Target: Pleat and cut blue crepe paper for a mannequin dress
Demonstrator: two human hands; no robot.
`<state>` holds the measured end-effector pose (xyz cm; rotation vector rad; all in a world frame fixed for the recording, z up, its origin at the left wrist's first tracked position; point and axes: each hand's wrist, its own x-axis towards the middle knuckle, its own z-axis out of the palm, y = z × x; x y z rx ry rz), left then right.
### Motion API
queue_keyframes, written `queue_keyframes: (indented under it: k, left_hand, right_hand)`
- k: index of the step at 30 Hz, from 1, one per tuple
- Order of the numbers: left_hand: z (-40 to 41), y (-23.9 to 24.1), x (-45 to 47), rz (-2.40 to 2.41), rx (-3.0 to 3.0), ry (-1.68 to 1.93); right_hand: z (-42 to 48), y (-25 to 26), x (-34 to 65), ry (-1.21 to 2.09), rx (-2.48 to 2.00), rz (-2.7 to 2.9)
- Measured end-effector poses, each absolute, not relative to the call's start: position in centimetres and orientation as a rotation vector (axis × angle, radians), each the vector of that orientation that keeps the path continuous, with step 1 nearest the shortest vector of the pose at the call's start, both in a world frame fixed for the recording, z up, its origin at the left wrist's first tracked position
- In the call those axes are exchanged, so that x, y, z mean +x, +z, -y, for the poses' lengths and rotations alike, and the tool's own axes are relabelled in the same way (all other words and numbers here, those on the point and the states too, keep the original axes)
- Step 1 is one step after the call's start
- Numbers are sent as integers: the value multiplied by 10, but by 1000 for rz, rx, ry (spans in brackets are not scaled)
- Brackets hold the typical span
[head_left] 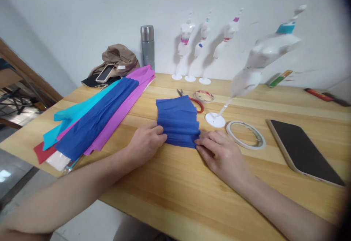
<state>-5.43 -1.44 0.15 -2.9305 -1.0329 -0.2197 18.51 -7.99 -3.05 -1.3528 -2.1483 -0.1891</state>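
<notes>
A pleated piece of blue crepe paper (pixel 178 120) lies on the wooden table in front of me, its folds running from side to side. My left hand (pixel 146 140) pinches its near left edge with curled fingers. At the near right corner, my right hand (pixel 219 151) grips the paper between thumb and fingers. Just behind the sheet are scissors (pixel 200 105) with red handles, partly covered by it. A roll of clear tape (pixel 203 96) sits beyond them, and a roll of white double-sided tape (pixel 233 133) rests by my right hand.
Several coloured paper sheets (pixel 98 113) are heaped on the left. A large white mannequin (pixel 248 76) stands behind my right hand, with three small mannequins (pixel 186 32) along the wall. A tablet (pixel 301 149) lies at right. A thermos (pixel 148 47) and brown cap (pixel 120 58) are at the back left.
</notes>
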Motion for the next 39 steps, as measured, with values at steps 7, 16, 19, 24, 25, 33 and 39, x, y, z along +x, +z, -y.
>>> queue_keyframes:
  k: [7, 16, 19, 24, 25, 33, 39]
  left_hand:
    - [20, 6, -55, 862, -2912, -251]
    - [21, 2, -58, 886, -2877, -253]
    - [20, 1, -59, 945, -2911, -265]
    - [18, 1, -58, 1041, -2960, -253]
    - [18, 1, -58, 1039, -2963, -251]
    - [14, 1, -60, 871, -2984, -281]
    - [9, 3, -62, 702, -3043, -316]
  right_hand:
    - [78, -32, 188, -59, -1318, 2103]
    - [76, -32, 189, 10, -1265, 2091]
    - [76, -31, 189, 3, -1293, 2094]
    - [77, -31, 190, 40, -1308, 2082]
    - [77, -31, 191, 58, -1313, 2076]
    - [76, -34, 191, 83, -1320, 2046]
    - [74, -35, 195, 172, -1301, 2078]
